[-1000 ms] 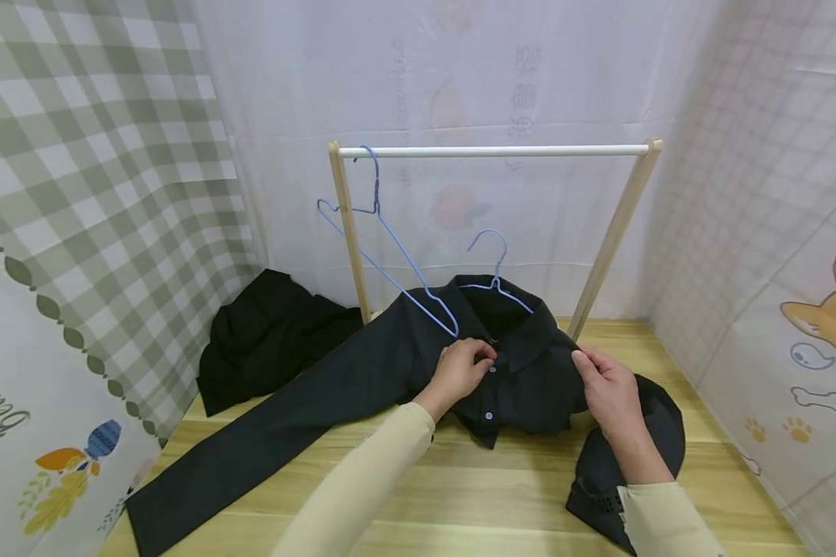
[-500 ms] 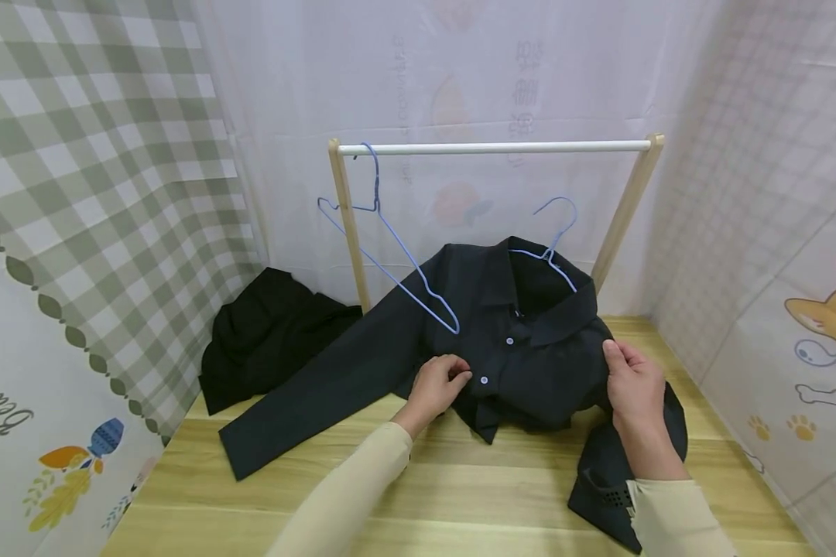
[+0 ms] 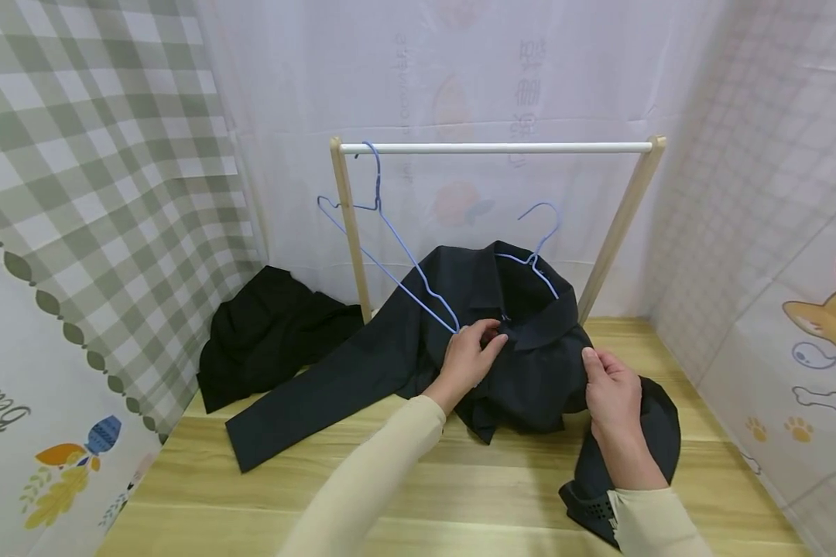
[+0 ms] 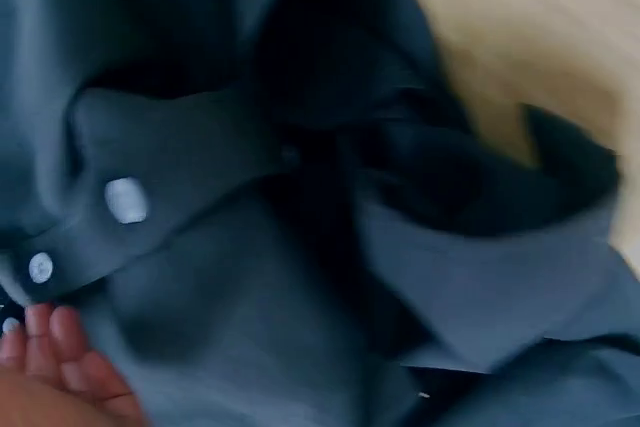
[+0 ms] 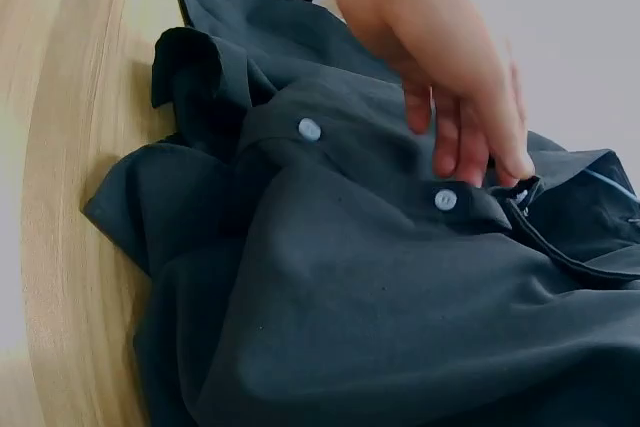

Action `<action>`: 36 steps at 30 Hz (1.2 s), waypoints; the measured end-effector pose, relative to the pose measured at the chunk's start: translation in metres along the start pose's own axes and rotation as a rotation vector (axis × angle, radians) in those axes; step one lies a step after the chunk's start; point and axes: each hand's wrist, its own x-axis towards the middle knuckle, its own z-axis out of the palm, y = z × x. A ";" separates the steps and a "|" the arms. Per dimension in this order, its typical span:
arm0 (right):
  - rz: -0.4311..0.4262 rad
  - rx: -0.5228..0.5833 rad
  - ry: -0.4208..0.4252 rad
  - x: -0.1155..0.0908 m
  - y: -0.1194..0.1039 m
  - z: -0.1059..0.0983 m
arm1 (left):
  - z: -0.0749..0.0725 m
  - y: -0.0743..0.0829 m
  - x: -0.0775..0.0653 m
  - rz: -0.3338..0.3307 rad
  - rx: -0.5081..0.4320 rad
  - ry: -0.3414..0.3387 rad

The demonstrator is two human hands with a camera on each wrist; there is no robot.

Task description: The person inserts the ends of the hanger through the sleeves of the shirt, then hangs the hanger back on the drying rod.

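Note:
A black button-up shirt [image 3: 536, 383] lies bunched in front of the rack, one sleeve stretched left over the table. A blue wire hanger [image 3: 545, 232] sits inside it, its hook sticking up from the collar [image 3: 557, 313]. My left hand [image 3: 468, 360] is at the front near the collar, fingers bent loosely, with thumb and index tips apart. In the right wrist view, that left hand's fingertips [image 5: 515, 162] are right at the collar opening beside a pale button [image 5: 445, 200]. With thumb and fingers, my right hand [image 3: 615, 391] pinches the shirt at its right shoulder.
Behind the shirt stands a rack with a white rail [image 3: 495, 148] and wooden legs. From its left end hangs another blue hanger [image 3: 400, 244], its lower end overlapping the shirt. A black garment [image 3: 272, 336] is heaped at the left on the wooden table [image 3: 446, 495].
The shirt with its hanger moved up and right, then slightly back left and down. Its left sleeve was drawn inward. My left hand dropped down the front, then rose toward the collar.

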 end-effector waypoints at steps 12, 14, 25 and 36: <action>0.009 -0.054 0.007 0.002 0.003 0.000 | -0.008 0.005 0.003 -0.092 -0.135 -0.117; 0.003 -0.053 0.006 0.003 0.004 0.000 | -0.007 0.004 0.002 -0.089 -0.182 -0.089; -0.024 -0.039 -0.034 0.000 0.004 0.001 | -0.004 0.006 0.004 -0.185 -0.271 -0.050; -0.022 -0.074 -0.010 -0.001 0.004 0.000 | -0.010 0.011 0.007 -0.227 -0.082 -0.109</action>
